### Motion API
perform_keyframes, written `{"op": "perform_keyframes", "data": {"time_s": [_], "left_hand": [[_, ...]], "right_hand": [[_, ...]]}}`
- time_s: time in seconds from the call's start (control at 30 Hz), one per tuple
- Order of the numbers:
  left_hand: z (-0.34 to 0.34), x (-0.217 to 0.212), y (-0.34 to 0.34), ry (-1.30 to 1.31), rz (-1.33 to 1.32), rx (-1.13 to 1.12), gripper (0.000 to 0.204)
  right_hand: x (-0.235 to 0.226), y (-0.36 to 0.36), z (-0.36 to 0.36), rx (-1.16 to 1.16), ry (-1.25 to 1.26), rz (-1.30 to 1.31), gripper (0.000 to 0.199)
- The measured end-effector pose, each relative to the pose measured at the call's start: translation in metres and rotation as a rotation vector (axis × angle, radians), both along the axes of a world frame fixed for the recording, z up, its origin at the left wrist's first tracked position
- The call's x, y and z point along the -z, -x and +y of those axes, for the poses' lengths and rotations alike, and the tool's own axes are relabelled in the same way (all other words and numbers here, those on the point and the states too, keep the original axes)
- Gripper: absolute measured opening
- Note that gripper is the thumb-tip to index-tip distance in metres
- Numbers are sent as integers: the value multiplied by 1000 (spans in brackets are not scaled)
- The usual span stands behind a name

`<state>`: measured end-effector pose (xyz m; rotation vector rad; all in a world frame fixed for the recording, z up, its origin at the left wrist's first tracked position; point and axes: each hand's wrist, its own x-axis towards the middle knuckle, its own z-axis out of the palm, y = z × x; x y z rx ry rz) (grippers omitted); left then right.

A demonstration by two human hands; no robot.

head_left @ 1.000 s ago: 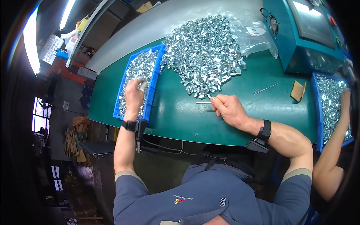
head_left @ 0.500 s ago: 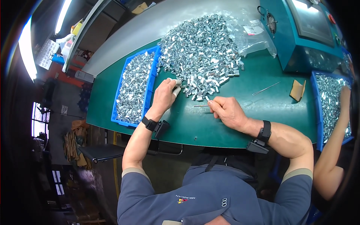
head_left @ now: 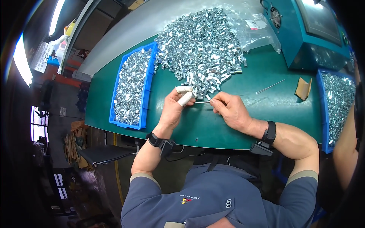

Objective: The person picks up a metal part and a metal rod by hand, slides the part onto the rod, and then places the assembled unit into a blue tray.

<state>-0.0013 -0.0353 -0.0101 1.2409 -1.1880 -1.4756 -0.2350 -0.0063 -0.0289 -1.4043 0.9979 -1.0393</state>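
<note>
So the whole setup sits on a green worktable (head_left: pixel 228 125), with a teal machine cabinet (head_left: pixel 315 34) at the far right corner. The biggest thing on the table is a huge heap of small shiny metal nuts (head_left: pixel 201 45), spilling down toward the person. Behind it lies a crumpled clear plastic bag (head_left: pixel 254 34). On the left there's a long blue bin (head_left: pixel 146 91) loaded with the same silvery parts, and another blue tray (head_left: pixel 323 114) at the right edge, also full, where a second person's arm (head_left: pixel 348 148) comes in.

Smaller stuff: a scrap of brown cardboard (head_left: pixel 303 88) and a loose thin wire (head_left: pixel 270 87) lying on the mat between the heap and the right tray.

Both hands meet at the near edge of the heap. The left hand (head_left: pixel 173 110), its fingertips wrapped in white tape, pinches one end of a thin metal rod (head_left: pixel 202 102); the right hand (head_left: pixel 230 110) pinches the other end. The rod is level, just above the mat. Both wrists wear black bands.
</note>
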Motion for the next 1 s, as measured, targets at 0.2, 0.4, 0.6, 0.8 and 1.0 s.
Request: {"op": "perform_keyframes", "data": {"time_s": [0.2, 0.4, 0.6, 0.8, 1.0], "left_hand": [[21, 2, 7, -52, 111, -13, 23], [28, 7, 5, -54, 139, -44, 25], [32, 3, 7, -53, 101, -52, 24], [30, 11, 7, 73, -5, -27, 19], [34, 11, 13, 72, 8, -1, 17]], "right_hand": [[-2, -2, 1, 67, -17, -36, 25], [-3, 1, 0, 34, -79, -52, 24], [-3, 1, 0, 50, -99, -44, 25], [-5, 3, -1, 26, -74, 1, 24], [-5, 0, -1, 43, -53, 11, 24]]}}
